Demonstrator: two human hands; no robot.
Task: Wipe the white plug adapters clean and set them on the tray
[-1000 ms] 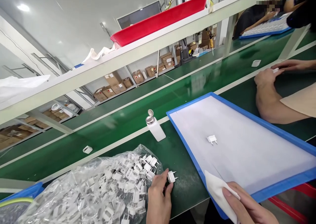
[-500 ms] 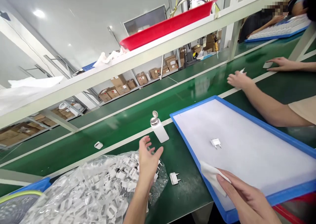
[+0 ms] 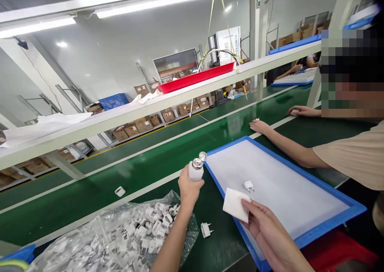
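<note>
My left hand (image 3: 189, 187) is wrapped round a white bottle (image 3: 195, 173) whose round metal lid stands flipped open. In my right hand (image 3: 264, 224) a folded white cloth (image 3: 236, 205) is pinched between thumb and fingers, over the near left edge of the blue-rimmed tray (image 3: 327, 230). One white plug piece (image 3: 248, 185) lies on the tray's white surface. Another white plug piece (image 3: 206, 230) rests on the green table between the tray and a clear plastic bag (image 3: 105, 224) full of white plug parts.
A small white part (image 3: 120, 191) sits on the green belt (image 3: 156, 156). At the right, a person's hand (image 3: 259, 126) and other hand (image 3: 303, 111) reach over the belt. A shelf beam with a red tray (image 3: 198, 78) crosses above.
My left hand has closed round the bottle and lifted it. My right hand has turned the cloth flatter toward the camera. The view has tilted up, and the person at the right shows more.
</note>
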